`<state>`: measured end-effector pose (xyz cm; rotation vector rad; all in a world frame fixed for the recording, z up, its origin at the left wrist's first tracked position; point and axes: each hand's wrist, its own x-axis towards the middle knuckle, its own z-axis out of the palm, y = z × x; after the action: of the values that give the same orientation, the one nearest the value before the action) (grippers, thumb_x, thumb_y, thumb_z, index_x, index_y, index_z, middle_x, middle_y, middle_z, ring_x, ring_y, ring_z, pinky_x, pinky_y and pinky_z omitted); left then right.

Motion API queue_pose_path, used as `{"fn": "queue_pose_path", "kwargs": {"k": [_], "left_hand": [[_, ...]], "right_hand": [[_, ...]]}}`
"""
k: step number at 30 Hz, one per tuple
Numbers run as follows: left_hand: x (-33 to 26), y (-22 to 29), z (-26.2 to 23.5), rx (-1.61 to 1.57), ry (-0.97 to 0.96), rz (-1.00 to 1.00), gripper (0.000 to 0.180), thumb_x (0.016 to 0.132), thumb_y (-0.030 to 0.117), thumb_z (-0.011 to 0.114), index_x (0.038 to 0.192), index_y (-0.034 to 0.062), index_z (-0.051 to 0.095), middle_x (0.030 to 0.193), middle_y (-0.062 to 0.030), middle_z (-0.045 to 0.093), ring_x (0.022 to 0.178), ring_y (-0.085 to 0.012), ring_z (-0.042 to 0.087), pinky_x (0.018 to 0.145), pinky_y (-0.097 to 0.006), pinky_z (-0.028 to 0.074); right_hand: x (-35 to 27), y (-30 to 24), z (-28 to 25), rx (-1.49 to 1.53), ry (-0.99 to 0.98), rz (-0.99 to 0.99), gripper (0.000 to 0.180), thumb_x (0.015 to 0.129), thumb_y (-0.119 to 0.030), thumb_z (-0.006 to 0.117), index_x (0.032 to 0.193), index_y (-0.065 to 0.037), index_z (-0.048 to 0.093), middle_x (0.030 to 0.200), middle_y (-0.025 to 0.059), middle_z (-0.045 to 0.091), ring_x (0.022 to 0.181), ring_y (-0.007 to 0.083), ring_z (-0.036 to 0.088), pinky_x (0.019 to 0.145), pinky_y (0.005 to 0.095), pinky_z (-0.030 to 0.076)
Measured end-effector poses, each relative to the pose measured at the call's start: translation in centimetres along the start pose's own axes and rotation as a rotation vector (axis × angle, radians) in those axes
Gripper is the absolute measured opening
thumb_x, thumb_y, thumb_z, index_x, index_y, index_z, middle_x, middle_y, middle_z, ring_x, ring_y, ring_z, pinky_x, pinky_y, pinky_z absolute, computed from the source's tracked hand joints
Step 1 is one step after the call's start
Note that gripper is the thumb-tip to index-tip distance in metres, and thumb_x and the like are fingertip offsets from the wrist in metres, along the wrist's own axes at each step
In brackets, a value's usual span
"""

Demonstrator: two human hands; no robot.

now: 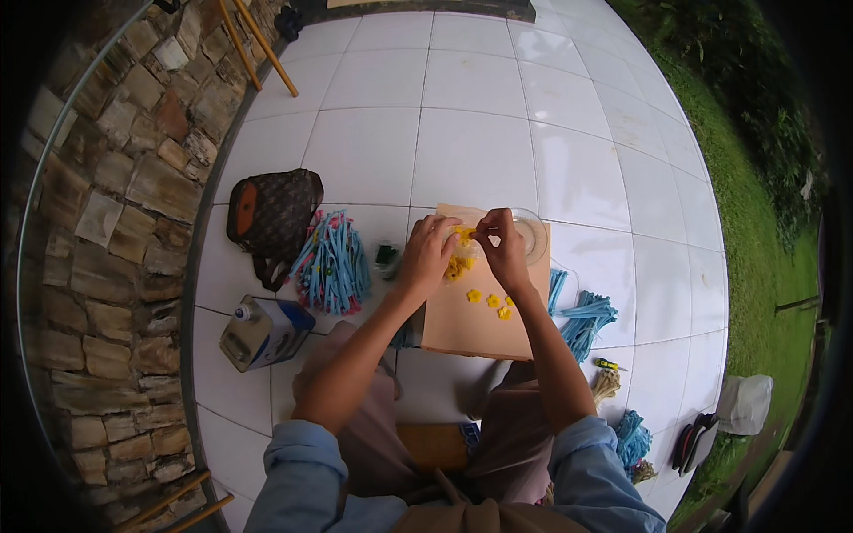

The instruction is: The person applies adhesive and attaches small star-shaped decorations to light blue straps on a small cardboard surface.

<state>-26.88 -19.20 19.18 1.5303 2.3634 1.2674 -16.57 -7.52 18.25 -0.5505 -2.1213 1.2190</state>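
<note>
- We hold our left hand [430,251] and right hand [503,249] close together over the far end of a tan board [471,330] lying on the white tiled floor [471,133].
- Our left hand is curled, its fingertips pinching a small yellow piece [463,234] at the top of a little yellow heap.
- Our right hand is closed to a pinch too, thumb and forefinger meeting at the same yellow piece from the other side.
- Three loose yellow flowers [490,302] lie on the board just below our hands, apart from each other.
- A clear round dish [534,234] sits at the board's far right corner, just behind our right hand.
- A bundle of blue sticks with pink tips [332,265] lies left of the board; more blue sticks [586,318] lie to its right.
- A brown patterned bag [271,213] and a blue-and-white carton [265,331] rest farther left, near the stone wall [115,222].
</note>
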Motion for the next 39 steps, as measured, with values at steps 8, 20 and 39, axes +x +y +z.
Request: {"fn": "queue_pose_path", "kwargs": {"k": [8,20,39], "left_hand": [[0.6,0.3,-0.3,-1.018,-0.159,-0.485,0.02,0.086,0.013,0.057,0.096,-0.0047,0.059,0.089,-0.0083,0.062,0.08,-0.0136,0.062,0.075,-0.024,0.05],[0.9,1.2,-0.3,-1.036,-0.207,-0.476,0.025,0.087,0.017,0.058,0.097,-0.005,0.058,0.088,-0.0067,0.061,0.08,-0.0115,0.06,0.076,-0.022,0.048],[1.5,-0.2,4.5,0.15,0.03,-0.111,0.011,0.077,0.013,0.062,0.078,0.0049,0.055,0.072,-0.0091,0.059,0.073,-0.0267,0.057,0.064,-0.037,0.047]], "right_hand": [[-0.3,-3.8,-1.0,0.058,0.1,-0.053,0.027,0.076,0.004,0.061,0.094,-0.002,0.041,0.089,0.0113,0.056,0.081,0.0223,0.062,0.067,0.0308,0.05],[-0.9,-4.6,-1.6,0.258,0.116,0.127,0.029,0.081,0.005,0.056,0.098,-0.002,0.034,0.081,0.0118,0.06,0.078,0.019,0.062,0.071,0.0282,0.05],[-7.0,3.1,-3.8,-0.672,-0.297,-0.024,0.038,0.072,0.003,0.057,0.105,0.0,0.037,0.08,0.0201,0.058,0.08,0.0358,0.056,0.067,0.043,0.047]]}}
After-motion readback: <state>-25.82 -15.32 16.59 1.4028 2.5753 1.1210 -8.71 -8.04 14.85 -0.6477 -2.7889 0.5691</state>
